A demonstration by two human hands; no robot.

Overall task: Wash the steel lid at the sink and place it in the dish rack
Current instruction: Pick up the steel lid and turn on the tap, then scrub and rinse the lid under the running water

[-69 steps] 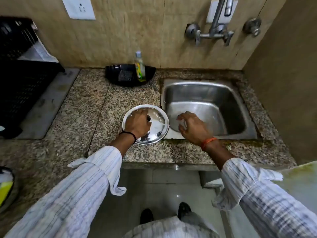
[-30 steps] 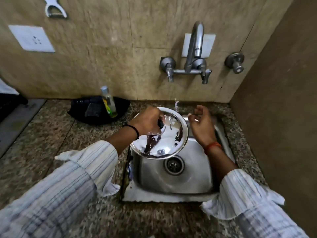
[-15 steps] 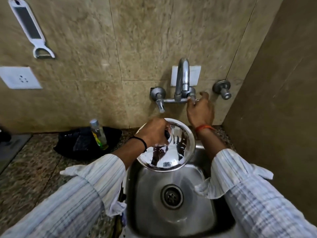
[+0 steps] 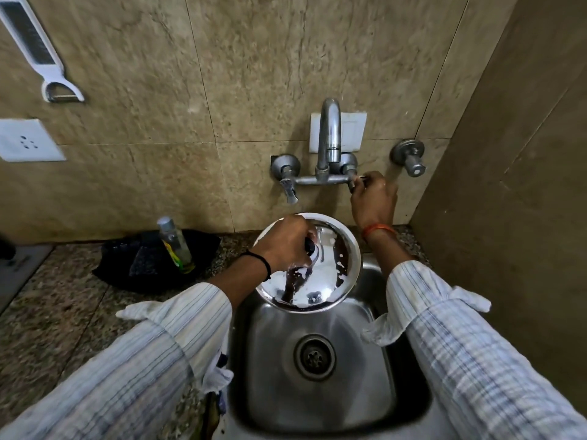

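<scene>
The round steel lid [image 4: 320, 281] hangs above the steel sink [image 4: 320, 369], below the tap spout [image 4: 330, 131]. My left hand [image 4: 284, 242] grips the lid's black knob and holds the lid tilted, its shiny top facing me. White flecks and a dark reflection show on the lid. My right hand [image 4: 373, 198] is up at the wall, fingers closed on the tap's right handle [image 4: 354, 182]. The dish rack is out of view.
A dish soap bottle [image 4: 176, 246] stands in a black bowl [image 4: 149, 258] on the granite counter [image 4: 63, 306] left of the sink. A peeler [image 4: 35, 49] hangs on the tiled wall above a white socket [image 4: 27, 141]. A side wall closes the right.
The lid was lifted off the counter and carried over the sink. My right hand rose from the basin to the tap handle. The view shifted right and nearer the sink.
</scene>
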